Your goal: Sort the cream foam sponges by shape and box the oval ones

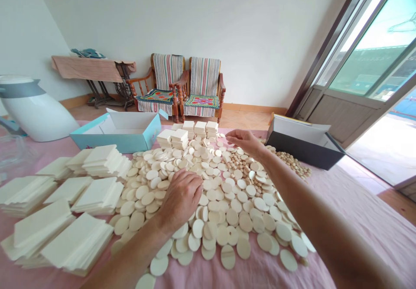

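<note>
My left hand (pixel 183 193) rests palm down over a spread heap of pale round wooden discs (pixel 232 216). Its fingers are curled under, and whatever they close on is hidden. Farther forward, my right hand (pixel 245 141) reaches over the far right part of the heap. Those fingers are bent together toward the left, near small pale pieces; anything between the tips is too small to make out. Small brown wooden pieces (pixel 238 163) lie among the discs below my right hand. Short stacks of small pale square tiles (pixel 179 138) stand at the heap's far edge.
Stacks of larger pale square boards (pixel 78 241) fill the left side. A light blue open box (pixel 113 141) and a black open box (pixel 302 148) stand at the back. A white jug (pixel 42 111) is far left. Pink cloth (pixel 354 202) covers the surface.
</note>
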Tool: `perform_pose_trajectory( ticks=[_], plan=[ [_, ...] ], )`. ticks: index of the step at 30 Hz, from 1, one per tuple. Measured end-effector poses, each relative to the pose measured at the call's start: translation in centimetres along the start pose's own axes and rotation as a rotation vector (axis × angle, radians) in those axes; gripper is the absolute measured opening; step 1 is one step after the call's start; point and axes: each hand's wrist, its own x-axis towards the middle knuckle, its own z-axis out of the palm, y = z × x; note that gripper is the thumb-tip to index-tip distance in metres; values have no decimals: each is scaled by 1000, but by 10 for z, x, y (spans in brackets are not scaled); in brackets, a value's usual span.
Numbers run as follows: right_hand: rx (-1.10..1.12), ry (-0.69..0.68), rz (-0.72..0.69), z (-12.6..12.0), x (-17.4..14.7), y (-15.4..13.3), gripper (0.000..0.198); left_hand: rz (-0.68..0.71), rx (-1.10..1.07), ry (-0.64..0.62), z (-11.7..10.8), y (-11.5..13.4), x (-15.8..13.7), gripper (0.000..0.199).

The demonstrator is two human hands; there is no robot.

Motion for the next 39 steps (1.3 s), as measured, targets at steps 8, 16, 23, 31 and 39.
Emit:
perform_pose_trajectory(
  ticks=[8,16,23,31,39],
  plan=[
    [-705,-98,128,-56,-44,45,32,18,-1,4,1,1,1,17],
    [-728,-239,1,-46,-64,64,45,14,3,-11,1,-1,1,16],
    [-779,-239,-33,-32,-64,58,34,18,-5,-14,0,0,2,16],
    [-765,-187,-59,-30,-56,52,22,7,-9,-19,2,-1,0,16],
    [-115,96,289,-59,-48,78,13,-2,-15,-44,1,0,1,16]
  ],
)
